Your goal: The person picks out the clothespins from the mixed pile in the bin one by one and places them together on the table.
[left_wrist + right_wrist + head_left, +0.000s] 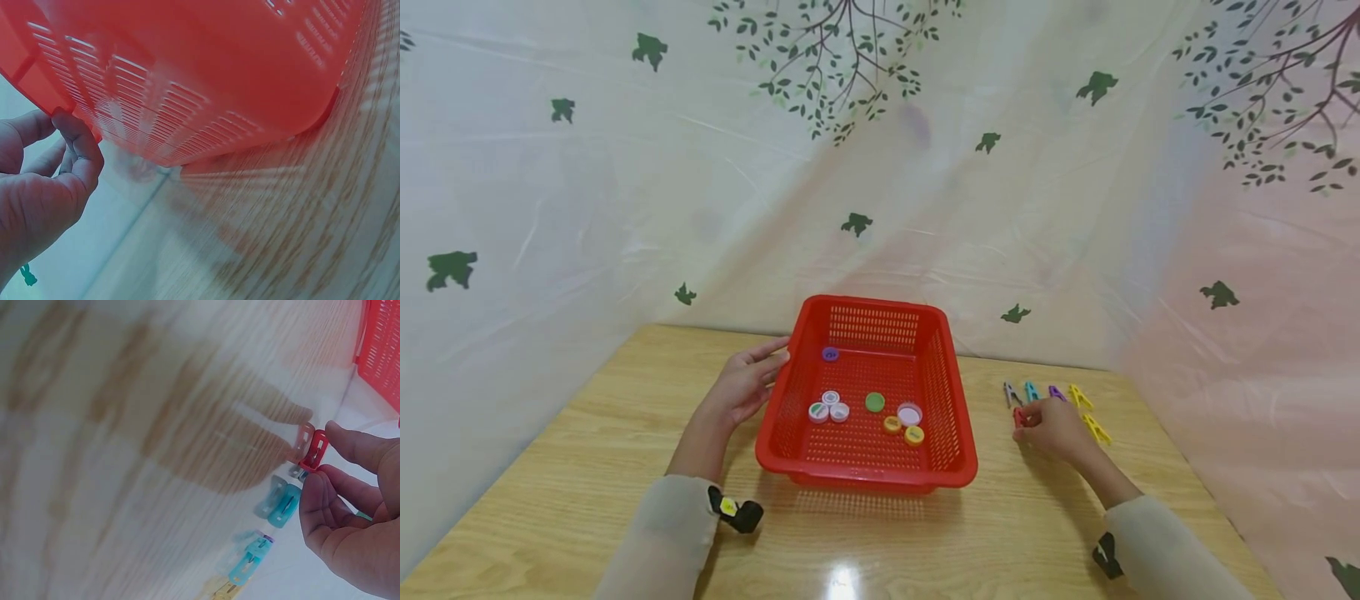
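A red plastic basket (867, 476) with slotted walls stands on the wooden table. My left hand (747, 385) is at its left side, thumb and fingertips pinching the rim, as the left wrist view shows up close (47, 181). To the right of the basket, my right hand (1054, 427) has thumb and index finger on either side of a small red clothespin (315, 450). Beyond that hand lie a grey clothespin (1011, 393), a blue one (1032, 391), a purple one (1056, 392) and two yellow ones (1097, 429), the purple one partly hidden.
Inside the basket lie several bottle caps: a purple cap (830, 354), white caps (818, 412), a green cap (875, 402) and yellow-orange caps (914, 435). A printed sheet (737, 208) hangs along the table's back edge and continues along both sides.
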`<state>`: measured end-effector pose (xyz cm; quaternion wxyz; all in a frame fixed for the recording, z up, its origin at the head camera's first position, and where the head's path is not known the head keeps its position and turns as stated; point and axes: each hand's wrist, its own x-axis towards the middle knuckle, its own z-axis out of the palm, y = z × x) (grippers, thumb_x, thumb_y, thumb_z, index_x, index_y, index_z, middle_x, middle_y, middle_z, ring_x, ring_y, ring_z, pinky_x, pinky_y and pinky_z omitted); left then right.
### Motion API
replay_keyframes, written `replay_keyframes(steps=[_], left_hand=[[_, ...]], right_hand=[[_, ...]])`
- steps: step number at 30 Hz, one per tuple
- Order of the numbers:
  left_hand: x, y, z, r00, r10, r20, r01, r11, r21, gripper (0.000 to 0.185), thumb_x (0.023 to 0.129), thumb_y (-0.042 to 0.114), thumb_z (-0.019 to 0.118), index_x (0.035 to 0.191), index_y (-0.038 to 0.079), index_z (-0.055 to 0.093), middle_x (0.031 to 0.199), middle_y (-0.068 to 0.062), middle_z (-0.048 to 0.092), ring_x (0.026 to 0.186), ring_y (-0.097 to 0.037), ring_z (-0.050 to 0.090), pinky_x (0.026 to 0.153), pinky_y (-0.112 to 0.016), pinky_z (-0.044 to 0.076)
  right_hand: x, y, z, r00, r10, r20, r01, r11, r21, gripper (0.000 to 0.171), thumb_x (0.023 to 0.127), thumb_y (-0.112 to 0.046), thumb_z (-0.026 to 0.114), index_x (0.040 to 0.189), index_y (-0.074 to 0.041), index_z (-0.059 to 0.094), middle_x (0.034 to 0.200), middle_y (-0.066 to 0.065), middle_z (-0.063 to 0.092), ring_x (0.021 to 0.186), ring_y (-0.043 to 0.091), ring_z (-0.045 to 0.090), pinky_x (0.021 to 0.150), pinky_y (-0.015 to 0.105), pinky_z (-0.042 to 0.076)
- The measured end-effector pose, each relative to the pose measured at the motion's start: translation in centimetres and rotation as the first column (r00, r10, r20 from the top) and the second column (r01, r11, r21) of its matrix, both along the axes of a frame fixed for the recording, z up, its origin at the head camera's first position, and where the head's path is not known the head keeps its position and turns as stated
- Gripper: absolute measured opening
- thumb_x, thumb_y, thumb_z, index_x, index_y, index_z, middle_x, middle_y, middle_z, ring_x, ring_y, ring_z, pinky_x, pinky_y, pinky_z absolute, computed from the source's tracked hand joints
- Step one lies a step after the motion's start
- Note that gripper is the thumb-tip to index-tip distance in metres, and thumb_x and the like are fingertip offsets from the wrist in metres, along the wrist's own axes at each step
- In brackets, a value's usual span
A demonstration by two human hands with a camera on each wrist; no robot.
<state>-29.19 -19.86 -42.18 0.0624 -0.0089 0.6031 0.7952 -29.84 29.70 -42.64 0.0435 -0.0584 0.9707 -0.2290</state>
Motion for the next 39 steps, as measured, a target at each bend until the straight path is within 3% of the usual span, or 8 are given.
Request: replay_keyframes(steps=[9, 17, 24, 29, 39], left_hand=[[-0.2, 0.1, 0.1, 1.000, 0.000, 0.007, 0.000, 1.000, 0.010, 0.055, 0.101, 0.024, 0.067, 0.153, 0.015, 0.050, 0.146, -0.012, 0.058, 0.123, -0.029, 0.064, 0.095, -0.039, 0.057], [-0.4, 0.2, 0.2, 1.000, -0.002, 0.012, 0.002, 1.000, 0.006, 0.056, 0.101, 0.025, 0.068, 0.153, 0.015, 0.050, 0.147, -0.012, 0.058, 0.121, -0.028, 0.066, 0.095, -0.040, 0.057], [-0.4, 0.1, 0.3, 1.000, 0.010, 0.027, -0.010, 1.000, 0.002, 0.054, 0.101, 0.024, 0.067, 0.152, 0.016, 0.052, 0.143, -0.010, 0.060, 0.119, -0.027, 0.067, 0.094, -0.040, 0.057], [-0.4, 0.2, 0.1, 0.999, 0.017, 0.046, -0.017, 1.000, 0.003, 0.054, 0.101, 0.023, 0.067, 0.152, 0.016, 0.051, 0.143, -0.011, 0.061, 0.116, -0.025, 0.068, 0.094, -0.040, 0.058], [-0.3, 0.0, 0.1, 1.000, 0.018, 0.026, -0.016, 0.999, -0.047, 0.056, 0.101, 0.026, 0.067, 0.154, 0.015, 0.048, 0.146, -0.012, 0.058, 0.117, -0.024, 0.067, 0.093, -0.038, 0.058]], right_hand=[[0.1, 0.1, 0.0, 0.999, 0.022, -0.023, -0.022, 1.000, 0.000, 0.036, 0.085, -0.016, 0.085, 0.112, 0.004, 0.074, 0.088, 0.006, 0.070, 0.079, 0.020, 0.057, 0.065, 0.032, 0.051], [0.0, 0.7, 0.2, 0.999, 0.013, -0.037, -0.012, 1.000, 0.004, 0.043, 0.085, -0.019, 0.084, 0.116, 0.007, 0.072, 0.100, 0.015, 0.071, 0.090, 0.027, 0.064, 0.074, 0.041, 0.058], [-0.1, 0.7, 1.0, 0.991, 0.065, -0.117, -0.064, 0.998, 0.014, 0.037, 0.087, -0.015, 0.079, 0.114, 0.009, 0.072, 0.101, 0.020, 0.071, 0.094, 0.034, 0.067, 0.081, 0.051, 0.059], [0.0, 0.3, 1.8, 0.976, 0.091, -0.196, -0.096, 0.995, -0.020, 0.038, 0.086, -0.012, 0.079, 0.114, 0.012, 0.071, 0.099, 0.024, 0.072, 0.092, 0.037, 0.068, 0.079, 0.052, 0.058], [-0.1, -2.8, 4.3, 0.945, 0.126, -0.302, -0.134, 0.991, -0.004, 0.040, 0.099, -0.026, 0.070, 0.123, 0.006, 0.068, 0.112, 0.024, 0.071, 0.101, 0.039, 0.069, 0.086, 0.055, 0.057]])
